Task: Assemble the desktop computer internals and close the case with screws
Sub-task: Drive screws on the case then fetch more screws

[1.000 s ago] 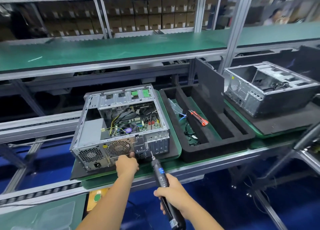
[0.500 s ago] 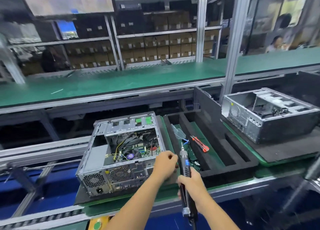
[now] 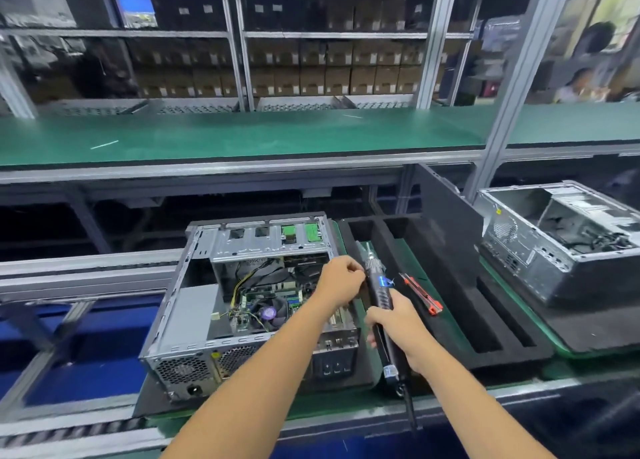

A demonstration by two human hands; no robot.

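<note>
Now the electric screwdriver [image 3: 380, 294], gripped by the right hand [image 3: 398, 323], is lifted from the rear panel of the open case [image 3: 194, 320] at nine o'clock, and its tip is met by the left hand's [image 3: 341, 280] pinched fingers, probably loading a screw.

An open computer case [image 3: 249, 306] sits at the centre of the view, on a mat [image 3: 152, 393] on the conveyor line. At its 3 o'clock lies a foam tray [image 3: 485, 320] with a utility knife [image 3: 420, 294] in it. Further toward 3 o'clock rests a second open case [image 3: 561, 240]. Between the first case and the tray, the right hand [image 3: 398, 323] holds an electric screwdriver [image 3: 381, 303], with the left hand [image 3: 341, 280] at its tip. At 12 o'clock, behind everything, runs a raised counter [image 3: 242, 136], with shelves of boxes [image 3: 311, 74] beyond it.
</note>
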